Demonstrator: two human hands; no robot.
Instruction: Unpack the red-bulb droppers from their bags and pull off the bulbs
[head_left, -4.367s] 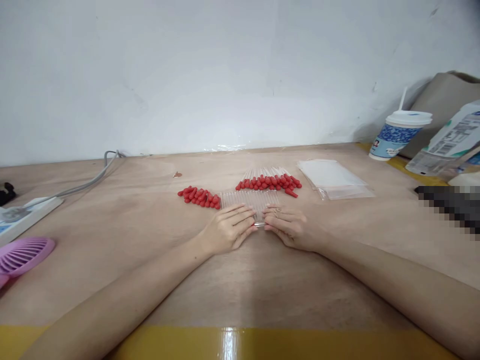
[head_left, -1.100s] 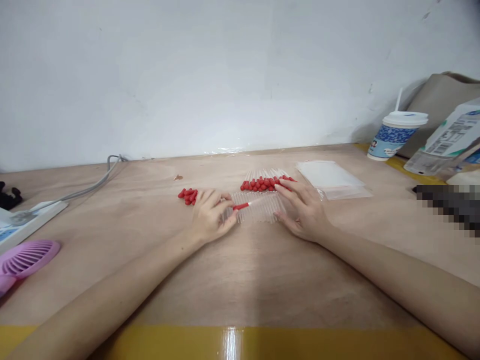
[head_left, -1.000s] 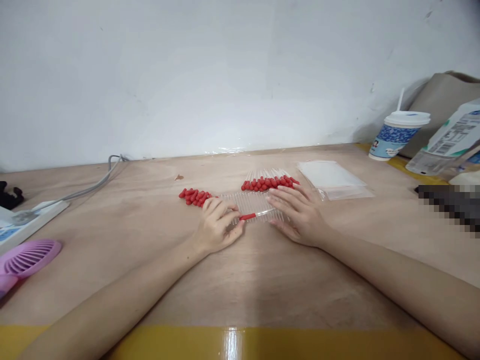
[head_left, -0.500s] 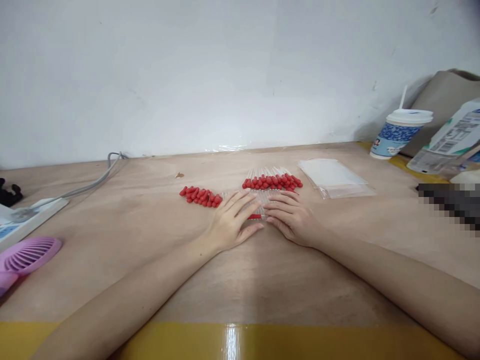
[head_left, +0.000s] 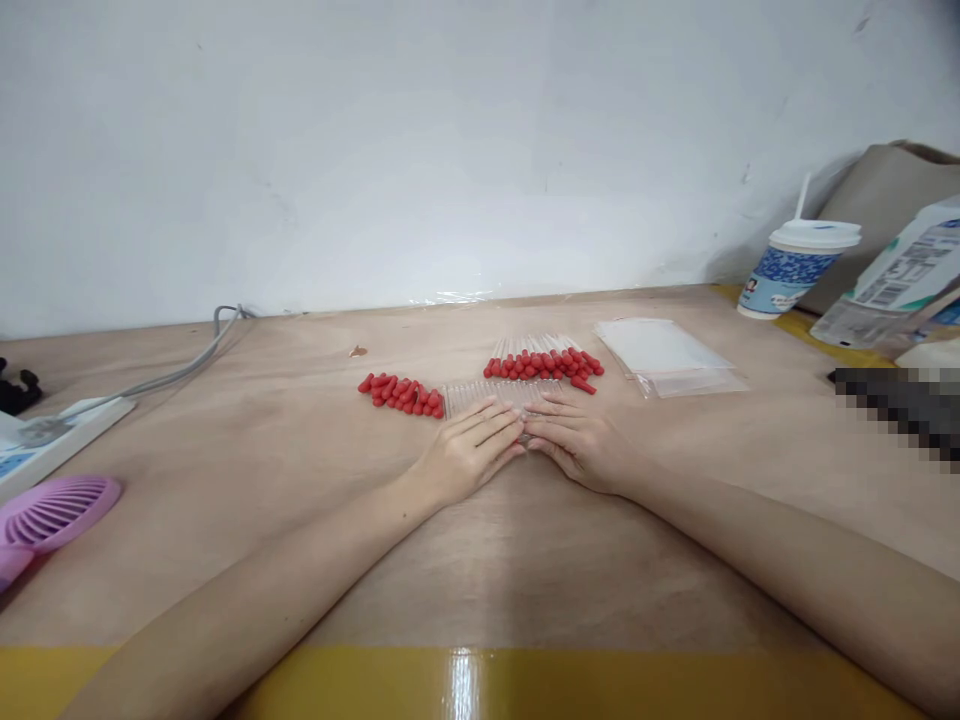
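Observation:
My left hand (head_left: 469, 455) and my right hand (head_left: 577, 442) meet at the fingertips just above the table. The left fingers close on a red rubber bulb, now almost wholly covered. A thin clear glass tube is in the right fingertips, mostly hidden. Right behind the fingers lies a row of clear glass tubes (head_left: 472, 395). Left of that row is a pile of loose red rubber bulbs (head_left: 401, 392). Further back lie several droppers (head_left: 536, 360), glass tubes capped with red bulbs. One red bulb (head_left: 583, 385) lies in front of them.
Clear plastic bags (head_left: 667, 350) lie right of the droppers. A paper cup with a straw (head_left: 799, 270) and a plastic package (head_left: 900, 270) stand at the far right. On the left are a pink fan (head_left: 64, 505), a power strip (head_left: 67, 440) and a grey cable (head_left: 180, 372).
Both hands have drawn together and slightly towards me, so the fingertips now touch. The red bulb seen under the left fingers has become hidden. More of the glass tube row shows.

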